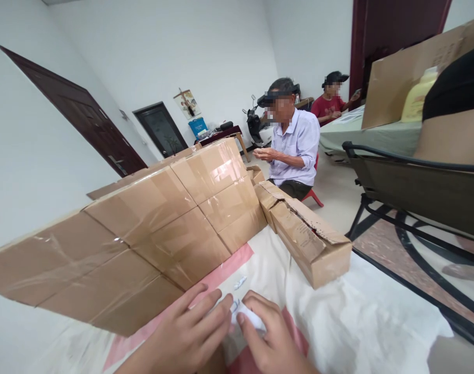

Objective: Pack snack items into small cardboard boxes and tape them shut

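My left hand (186,332) and my right hand (268,337) meet at the bottom of the view, over a white and pink cloth (338,322) on the table. Between their fingertips is a small white folded piece (247,313), pinched by my right thumb and forefinger. My left fingers lie stretched and close together, their tips touching the piece. A second tiny white piece (240,283) lies on the cloth just beyond them.
A wall of taped cardboard boxes (162,228) stands left and ahead. A long narrow box (307,239) lies to the right. A seated person in a pale shirt (293,148) works behind it, another person farther back. A dark chair frame (416,187) stands at right.
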